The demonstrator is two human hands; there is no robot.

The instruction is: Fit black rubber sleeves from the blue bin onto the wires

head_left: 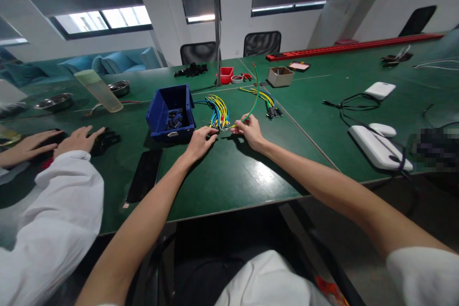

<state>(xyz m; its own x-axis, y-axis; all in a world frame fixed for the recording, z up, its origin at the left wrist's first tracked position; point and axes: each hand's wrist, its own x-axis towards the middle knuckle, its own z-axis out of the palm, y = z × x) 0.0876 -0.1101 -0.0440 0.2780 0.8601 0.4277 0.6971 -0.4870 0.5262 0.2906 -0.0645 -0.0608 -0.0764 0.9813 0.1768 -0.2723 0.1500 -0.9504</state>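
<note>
Between thumb and fingers, my right hand (249, 130) pinches a green-and-yellow wire (256, 93) near its lower end. The wire's long free end curves upward, and a metal terminal points toward my left hand. My left hand (201, 142) has its thumb and fingertips together beside the terminal ends of a bundle of blue, yellow and green wires (218, 110); what lies in them is too small to make out. Left of the bundle stands a blue bin (155, 114) with small black sleeves (175, 118) in it. A second wire bunch (265, 98) with black ends lies beyond my right hand.
A black phone (145, 175) lies left of my forearm. Farther left, a co-worker's hands (77, 141) rest near black parts. A red bin (225, 75), a cardboard box (280, 77) and a metal pole (217, 24) stand behind. White devices (376, 146) with cables lie right.
</note>
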